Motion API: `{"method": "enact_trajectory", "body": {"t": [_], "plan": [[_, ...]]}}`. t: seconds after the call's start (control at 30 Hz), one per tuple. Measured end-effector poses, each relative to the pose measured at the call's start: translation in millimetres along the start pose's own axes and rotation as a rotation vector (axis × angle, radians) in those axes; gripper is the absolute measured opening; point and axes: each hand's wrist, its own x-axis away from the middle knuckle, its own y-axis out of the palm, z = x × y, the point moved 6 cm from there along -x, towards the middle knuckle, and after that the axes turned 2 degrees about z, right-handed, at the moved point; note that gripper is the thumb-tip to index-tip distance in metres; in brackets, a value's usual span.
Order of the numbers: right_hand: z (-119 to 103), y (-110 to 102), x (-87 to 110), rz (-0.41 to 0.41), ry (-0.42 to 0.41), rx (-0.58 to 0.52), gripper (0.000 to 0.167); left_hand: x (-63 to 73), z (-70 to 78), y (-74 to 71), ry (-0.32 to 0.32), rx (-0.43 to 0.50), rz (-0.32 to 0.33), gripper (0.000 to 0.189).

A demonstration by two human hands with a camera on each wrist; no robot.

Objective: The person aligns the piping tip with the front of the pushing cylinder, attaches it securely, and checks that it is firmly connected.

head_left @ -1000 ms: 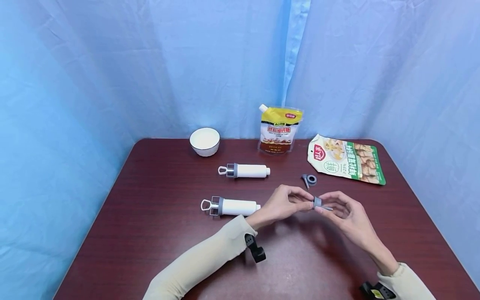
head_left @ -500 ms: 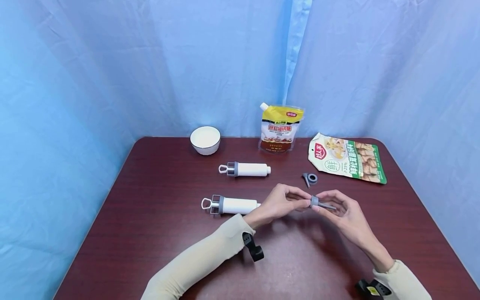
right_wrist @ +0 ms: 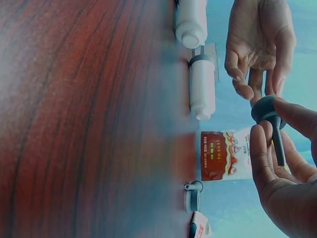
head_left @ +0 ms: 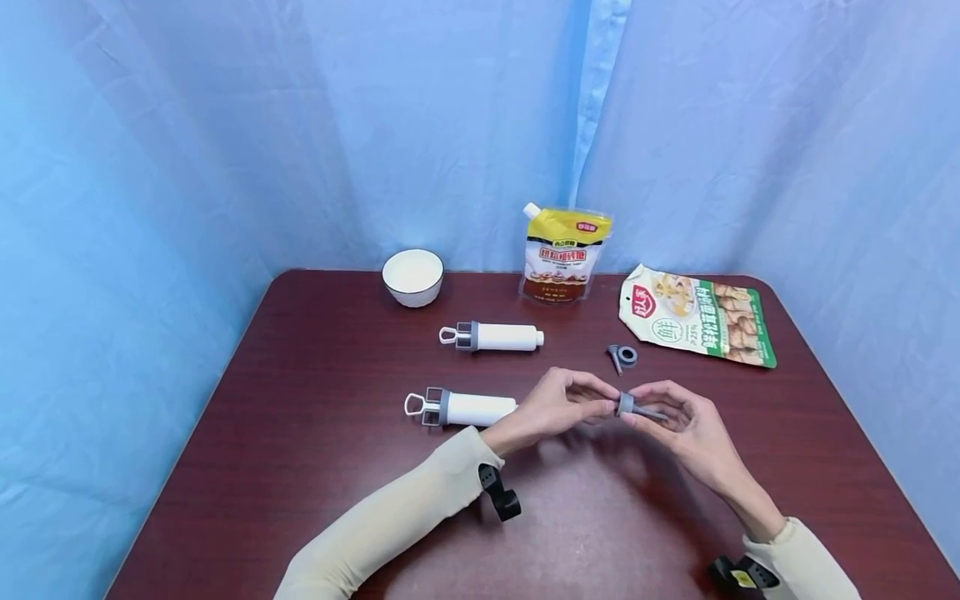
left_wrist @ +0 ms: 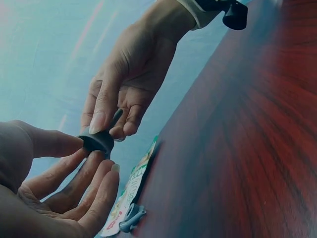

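Observation:
Between both hands, above the table, is a grey nozzle [head_left: 626,405] with a wide round collar and a thin spout. My left hand [head_left: 558,403] pinches the collar's open end from the left. From the other side, my right hand [head_left: 693,429] pinches the collar too, and the spout points into its palm. In the right wrist view the spout [right_wrist: 278,141] hangs clear below the thumb and fingers. Behind the left wrist lies a white syringe [head_left: 480,410] with a ring-handled plunger, its tip hidden. Another white syringe [head_left: 506,337] lies farther back.
A second grey nozzle [head_left: 628,356] lies on the table beyond the hands. Along the back stand a white bowl [head_left: 414,287] and a spouted pouch [head_left: 564,254] in yellow and brown. A green and white food packet [head_left: 697,317] lies at the right. Blue curtains [head_left: 450,125] enclose the table.
Both hands and the nozzle have shifted slightly left, and more of the spout shows. The syringes, bowl and packets have stayed in place while the head view moved a little.

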Motion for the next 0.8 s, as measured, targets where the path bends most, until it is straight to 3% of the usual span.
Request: {"method": "enact_trajectory", "body": {"t": [0.27, 0.63, 0.8], "plan": [[2.3, 1.6, -0.5, -0.003, 0.002, -0.004, 0.031, 8.0, 7.2, -16.9, 0.133, -0.208, 0.01, 0.027], [2.9, 4.8, -1.8, -0.034, -0.008, -0.016, 0.029, 29.8, 24.3, -52.8, 0.2, -0.472, 0.068, 0.037], [3.5, 4.9, -2.3, -0.041, -0.01, -0.038, 0.029, 39.9, 26.7, -75.4, 0.244, -0.652, 0.075, 0.038]]}}
